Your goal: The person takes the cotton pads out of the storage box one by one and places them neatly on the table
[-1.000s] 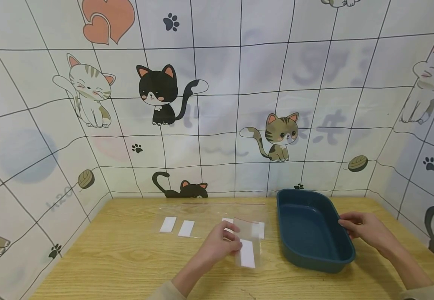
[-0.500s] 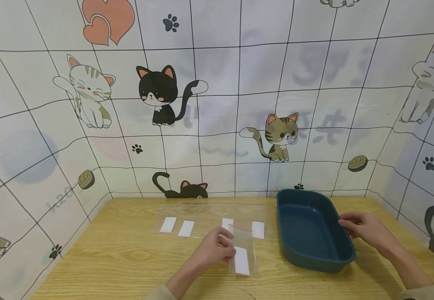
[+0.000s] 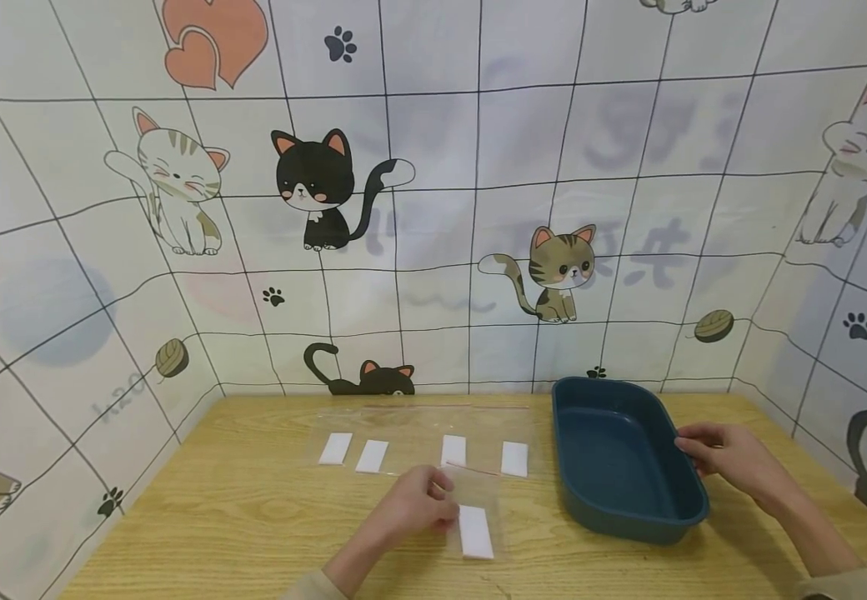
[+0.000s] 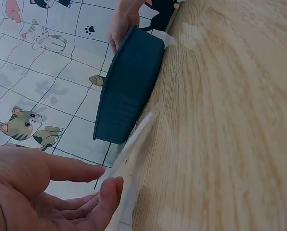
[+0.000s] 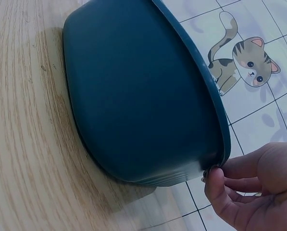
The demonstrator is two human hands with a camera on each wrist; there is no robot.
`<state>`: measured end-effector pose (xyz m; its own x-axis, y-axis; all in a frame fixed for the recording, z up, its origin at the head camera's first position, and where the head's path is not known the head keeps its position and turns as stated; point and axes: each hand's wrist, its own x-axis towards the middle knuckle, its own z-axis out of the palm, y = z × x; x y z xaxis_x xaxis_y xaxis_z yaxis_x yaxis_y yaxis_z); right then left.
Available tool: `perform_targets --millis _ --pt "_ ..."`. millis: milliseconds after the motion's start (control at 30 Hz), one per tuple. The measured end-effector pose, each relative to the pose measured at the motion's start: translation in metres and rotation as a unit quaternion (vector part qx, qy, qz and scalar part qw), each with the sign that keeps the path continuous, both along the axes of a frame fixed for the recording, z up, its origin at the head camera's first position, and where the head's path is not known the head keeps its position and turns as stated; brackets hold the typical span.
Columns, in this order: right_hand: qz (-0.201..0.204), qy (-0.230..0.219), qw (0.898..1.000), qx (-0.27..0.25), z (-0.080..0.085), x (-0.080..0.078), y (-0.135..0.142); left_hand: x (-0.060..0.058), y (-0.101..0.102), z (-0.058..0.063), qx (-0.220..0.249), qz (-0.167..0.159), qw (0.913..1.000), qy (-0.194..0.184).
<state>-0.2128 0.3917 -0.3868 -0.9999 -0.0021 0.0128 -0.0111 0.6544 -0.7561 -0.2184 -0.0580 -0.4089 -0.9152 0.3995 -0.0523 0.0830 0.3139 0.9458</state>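
My left hand (image 3: 420, 500) pinches the left edge of a small clear zip bag (image 3: 499, 515) with a white card (image 3: 476, 532) inside. In the left wrist view that bag tilts up from the wooden table, its edge at the thumb and index fingertips. My right hand (image 3: 726, 457) pinches the right rim of a dark blue-green plastic basin (image 3: 617, 467), which stands on the table with nothing visible in it. The right wrist view shows the thumb (image 5: 215, 185) and index finger meeting at the rim.
Behind the left hand, several clear bags with white cards (image 3: 335, 448) lie in a row along the back of the wooden table (image 3: 238, 517). A cat-patterned sheet (image 3: 433, 208) covers the walls around the table.
My left hand has drawn the small bag toward me and slightly left, away from the row, uncovering the cards at the back. The right hand and the basin stay put.
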Motion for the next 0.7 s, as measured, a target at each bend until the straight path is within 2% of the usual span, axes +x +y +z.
perform_targets --millis 367,700 --pt "0.000 -0.003 1.000 -0.002 0.003 0.001 -0.002 -0.002 -0.005 -0.005 -0.006 0.000 0.9993 0.036" --pt "0.003 -0.001 1.000 -0.004 0.001 0.000 -0.001 -0.004 0.000 -0.011 -0.027 0.019 0.9972 0.067"
